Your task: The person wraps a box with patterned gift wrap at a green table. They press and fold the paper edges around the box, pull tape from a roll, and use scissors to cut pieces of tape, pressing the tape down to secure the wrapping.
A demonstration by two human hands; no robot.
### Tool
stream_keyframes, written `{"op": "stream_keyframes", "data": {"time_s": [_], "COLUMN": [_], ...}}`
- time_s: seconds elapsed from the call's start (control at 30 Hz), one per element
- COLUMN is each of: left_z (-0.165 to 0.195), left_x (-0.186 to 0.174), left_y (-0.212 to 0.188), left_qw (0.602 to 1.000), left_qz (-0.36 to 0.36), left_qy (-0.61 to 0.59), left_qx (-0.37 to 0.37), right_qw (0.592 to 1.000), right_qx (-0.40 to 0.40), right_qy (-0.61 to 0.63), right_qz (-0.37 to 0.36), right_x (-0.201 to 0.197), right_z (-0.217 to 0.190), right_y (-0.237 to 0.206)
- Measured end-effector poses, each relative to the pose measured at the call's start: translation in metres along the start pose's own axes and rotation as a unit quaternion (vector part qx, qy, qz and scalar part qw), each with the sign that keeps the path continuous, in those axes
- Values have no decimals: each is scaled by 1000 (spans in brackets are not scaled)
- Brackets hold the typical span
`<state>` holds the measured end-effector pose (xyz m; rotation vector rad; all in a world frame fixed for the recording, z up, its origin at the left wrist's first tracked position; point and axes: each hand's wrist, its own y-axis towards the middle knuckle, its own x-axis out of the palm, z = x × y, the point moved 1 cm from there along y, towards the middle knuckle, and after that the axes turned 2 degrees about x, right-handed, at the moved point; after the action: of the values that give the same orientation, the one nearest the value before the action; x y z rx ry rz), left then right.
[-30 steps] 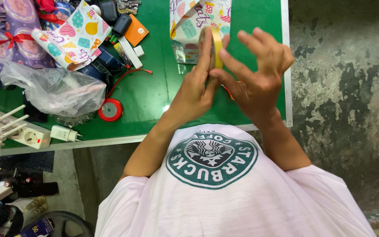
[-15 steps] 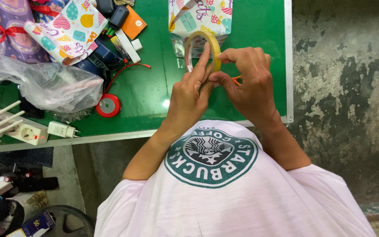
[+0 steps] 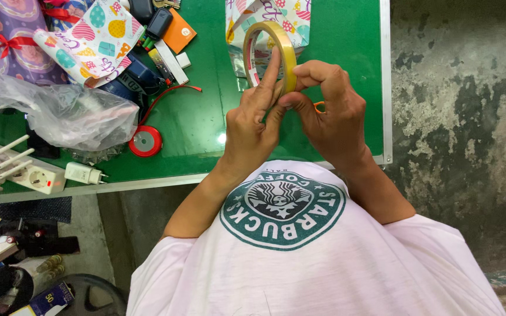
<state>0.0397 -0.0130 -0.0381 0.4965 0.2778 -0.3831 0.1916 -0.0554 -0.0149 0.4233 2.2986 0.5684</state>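
A roll of yellowish clear tape (image 3: 280,41) stands upright above the green table (image 3: 206,117), held between both hands. My left hand (image 3: 253,129) supports its near side, index finger stretched up along the ring. My right hand (image 3: 329,111) pinches the roll's lower rim with thumb and fingers curled. Just beyond the roll lies a gift wrapped in white paper with coloured dots (image 3: 297,14).
A red ribbon spool (image 3: 145,141) sits near the table's front edge. A crumpled clear plastic bag (image 3: 65,114), patterned wrapped gifts (image 3: 98,41), an orange box (image 3: 180,32) and small tools crowd the left. A white power strip (image 3: 33,175) and charger (image 3: 80,173) lie at the front left. A rough grey wall (image 3: 464,117) is on the right.
My right hand's fingers, spread open a second ago, have curled down onto the tape roll. Both hands now pinch it closer together, and the view has shifted slightly.
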Motion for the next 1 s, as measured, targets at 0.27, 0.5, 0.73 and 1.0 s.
{"op": "stream_keyframes", "data": {"time_s": [0.27, 0.5, 0.73, 1.0], "left_z": [3, 2, 0, 2], "left_x": [0, 3, 3, 1], "left_y": [3, 3, 3, 5], "left_qw": [1000, 999, 999, 999], "left_qz": [6, 13, 14, 14], "left_qy": [-8, 3, -7, 11], "left_qx": [22, 29, 45, 38], "right_qw": [1000, 999, 999, 999], "right_qx": [2, 1, -2, 31], "right_qy": [1, -6, -16, 19], "right_qz": [30, 32, 32, 22], "right_x": [3, 0, 2, 2], "right_z": [0, 1, -1, -3], "right_y": [-4, -2, -3, 1]}}
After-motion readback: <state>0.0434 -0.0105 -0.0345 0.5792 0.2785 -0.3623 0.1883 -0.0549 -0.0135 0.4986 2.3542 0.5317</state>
